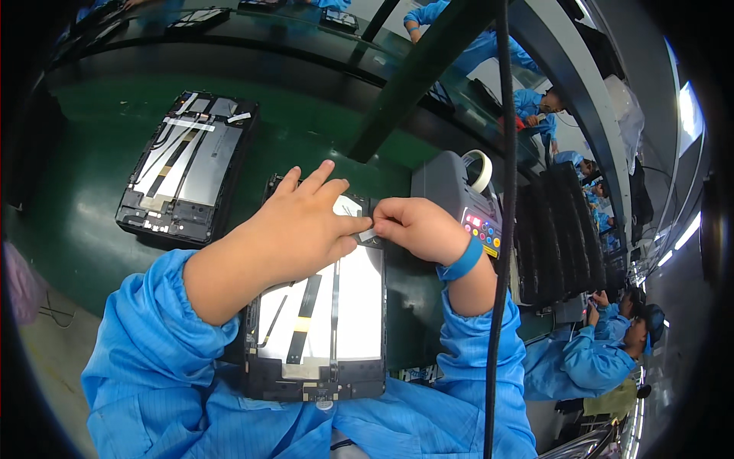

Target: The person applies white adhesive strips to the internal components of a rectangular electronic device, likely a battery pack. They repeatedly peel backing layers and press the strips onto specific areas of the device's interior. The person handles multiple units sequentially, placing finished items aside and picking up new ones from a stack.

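An opened tablet housing (358, 306) lies in front of me, its silver inner plate crossed by dark flat cables. My left hand (302, 222) rests over its upper part with the fingers spread, covering much of that end. Beside the left index fingertip, my right hand (420, 229) pinches a short whitish strip of tape (368, 235) at the tablet's upper right edge. A blue band (461, 260) circles my right wrist. On the left, another opened tablet (200, 157) sits at the top of a stack, with white tape pieces across its cables.
A grey tape dispenser (443, 187) with a roll of tape (479, 170) stands right of my right hand. Black padded racks (558, 229) rise farther right. A black cable (501, 229) hangs across the view; a dark post (417, 84) slants behind. People in blue work nearby.
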Demonstrator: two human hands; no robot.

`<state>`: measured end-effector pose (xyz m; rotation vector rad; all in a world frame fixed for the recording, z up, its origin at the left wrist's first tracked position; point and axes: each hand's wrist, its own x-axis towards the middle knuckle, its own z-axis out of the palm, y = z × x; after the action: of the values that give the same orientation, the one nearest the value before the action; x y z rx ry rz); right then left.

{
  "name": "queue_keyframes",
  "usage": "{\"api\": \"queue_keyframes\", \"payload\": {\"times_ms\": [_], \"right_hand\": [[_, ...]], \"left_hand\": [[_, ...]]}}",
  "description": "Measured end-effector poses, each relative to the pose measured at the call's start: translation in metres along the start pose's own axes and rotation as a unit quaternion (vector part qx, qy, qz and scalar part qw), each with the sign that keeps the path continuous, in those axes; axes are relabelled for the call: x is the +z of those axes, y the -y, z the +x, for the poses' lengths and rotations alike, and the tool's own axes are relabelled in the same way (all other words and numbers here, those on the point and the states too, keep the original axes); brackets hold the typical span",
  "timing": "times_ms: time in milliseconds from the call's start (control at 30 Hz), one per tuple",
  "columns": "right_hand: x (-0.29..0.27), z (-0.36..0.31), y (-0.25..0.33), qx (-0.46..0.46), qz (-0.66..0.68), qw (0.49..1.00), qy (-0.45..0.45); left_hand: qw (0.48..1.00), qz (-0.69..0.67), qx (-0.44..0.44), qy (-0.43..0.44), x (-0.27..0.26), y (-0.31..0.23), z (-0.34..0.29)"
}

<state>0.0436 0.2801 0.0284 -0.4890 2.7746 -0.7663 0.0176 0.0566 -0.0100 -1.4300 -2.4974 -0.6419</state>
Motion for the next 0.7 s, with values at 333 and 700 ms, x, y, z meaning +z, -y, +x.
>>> {"api": "queue_keyframes", "payload": {"times_ms": [333,700], "right_hand": [[-0.002,0.004,0.008,0.011,-0.085,0.996,0.003],[0.026,-0.001,-0.016,0.144,0.177,0.972,-0.063]], "left_hand": [[0.998,-0.01,-0.039,0.046,-0.008,-0.009,0.028],[0.991,-0.076,-0.085,0.067,-0.006,-0.006,0.039]]}}
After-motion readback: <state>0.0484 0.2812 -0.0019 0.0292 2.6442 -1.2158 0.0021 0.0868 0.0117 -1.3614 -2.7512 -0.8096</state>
